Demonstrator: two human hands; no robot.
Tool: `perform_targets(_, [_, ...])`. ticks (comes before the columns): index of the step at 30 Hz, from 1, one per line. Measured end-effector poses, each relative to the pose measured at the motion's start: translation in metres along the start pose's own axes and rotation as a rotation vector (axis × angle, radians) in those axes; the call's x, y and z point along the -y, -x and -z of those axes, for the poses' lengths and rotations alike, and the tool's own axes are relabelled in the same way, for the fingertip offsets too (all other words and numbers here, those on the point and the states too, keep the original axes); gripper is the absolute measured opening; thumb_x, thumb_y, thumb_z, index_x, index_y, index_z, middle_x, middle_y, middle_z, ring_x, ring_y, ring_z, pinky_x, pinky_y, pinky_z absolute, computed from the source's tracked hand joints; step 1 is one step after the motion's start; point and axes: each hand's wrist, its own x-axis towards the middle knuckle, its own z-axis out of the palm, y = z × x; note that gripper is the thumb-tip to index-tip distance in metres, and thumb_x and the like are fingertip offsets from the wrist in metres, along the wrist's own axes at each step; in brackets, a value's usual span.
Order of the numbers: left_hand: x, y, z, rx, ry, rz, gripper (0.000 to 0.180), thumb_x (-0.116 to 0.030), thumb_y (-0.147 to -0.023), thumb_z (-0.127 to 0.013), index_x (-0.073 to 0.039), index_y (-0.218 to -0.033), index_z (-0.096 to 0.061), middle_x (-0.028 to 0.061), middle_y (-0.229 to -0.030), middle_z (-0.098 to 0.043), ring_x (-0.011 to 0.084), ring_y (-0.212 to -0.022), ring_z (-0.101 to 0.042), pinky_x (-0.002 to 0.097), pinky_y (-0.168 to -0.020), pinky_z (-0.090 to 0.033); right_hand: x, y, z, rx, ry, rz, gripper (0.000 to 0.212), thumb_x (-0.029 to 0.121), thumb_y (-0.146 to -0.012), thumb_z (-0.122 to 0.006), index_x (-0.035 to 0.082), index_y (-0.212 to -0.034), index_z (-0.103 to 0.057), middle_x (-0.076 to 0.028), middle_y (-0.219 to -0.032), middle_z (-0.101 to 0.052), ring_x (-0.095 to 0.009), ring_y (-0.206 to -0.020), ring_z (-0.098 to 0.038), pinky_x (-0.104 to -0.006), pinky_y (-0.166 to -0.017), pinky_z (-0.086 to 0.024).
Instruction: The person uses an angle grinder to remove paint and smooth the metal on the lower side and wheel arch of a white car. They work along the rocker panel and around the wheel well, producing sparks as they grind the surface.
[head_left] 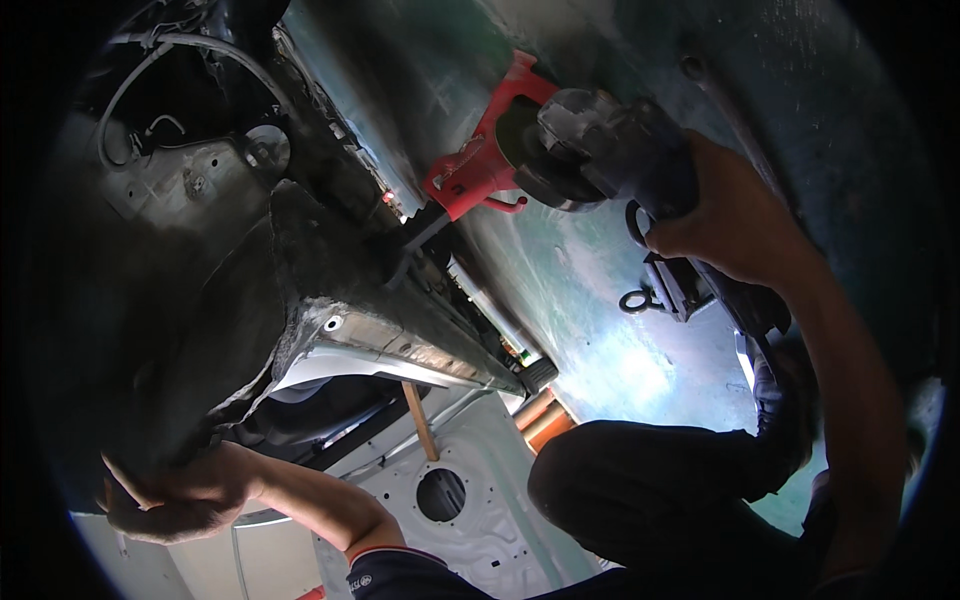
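Note:
My right hand [735,215] is wrapped round the body of a dark angle grinder [640,150], its head and disc pointing left toward a red metal stand [480,165]. Whether the disc is turning I cannot tell. At lower left, my left hand [185,495] is held palm up with the fingers apart and nothing visible in it. It is just under the dark edge of a large body panel [180,330], and I cannot tell if it touches. The panel has a torn, ragged edge beside a bare metal strip with a round hole [333,323].
A grey cable [220,48] loops above a metal bracket [190,180] at upper left. Two metal rings on a clamp-like piece [670,285] lie on the greenish floor [620,370] below the grinder. A white door-like panel [470,530] stands behind my bent knee [640,490].

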Motion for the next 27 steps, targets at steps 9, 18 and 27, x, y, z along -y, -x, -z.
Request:
perform_targets(9, [0.016, -0.002, -0.001, -0.019, -0.018, -0.095, 0.040, -0.026, -0.112, -0.038, -0.002, -0.141, -0.051, 0.0161, -0.118, -0.073, 0.0278, -0.103, -0.074, 0.0469, -0.098, -0.061, -0.003, 0.004, 0.001, 0.024, 0.036, -0.010, 0.062, 0.018, -0.062, -0.083, -0.007, -0.115, -0.062, -0.027, -0.097, -0.071, -0.037, -0.085, -0.072, -0.0425, -0.080, -0.057])
perform_targets(18, [0.023, 0.007, 0.003, 0.017, -0.017, -0.068, 0.047, -0.027, -0.112, -0.036, -0.002, -0.152, -0.039, 0.0194, -0.128, -0.069, 0.0294, -0.107, -0.073, 0.0462, -0.094, -0.063, -0.006, 0.003, 0.001, 0.104, 0.066, -0.075, 0.077, 0.015, -0.063, -0.085, -0.004, -0.133, -0.057, -0.025, -0.113, -0.072, -0.038, -0.100, -0.073, -0.0450, -0.091, -0.057])
perform_targets(27, [0.020, -0.003, 0.003, 0.053, 0.049, -0.125, 0.049, -0.025, -0.111, -0.036, 0.000, -0.152, -0.036, 0.0228, -0.125, -0.066, 0.0331, -0.107, -0.072, 0.0481, -0.092, -0.064, -0.007, 0.004, -0.004, 0.042, 0.070, -0.022, 0.063, 0.021, -0.063, -0.083, -0.006, -0.115, -0.060, -0.028, -0.095, -0.071, -0.040, -0.085, -0.073, -0.0456, -0.080, -0.057])
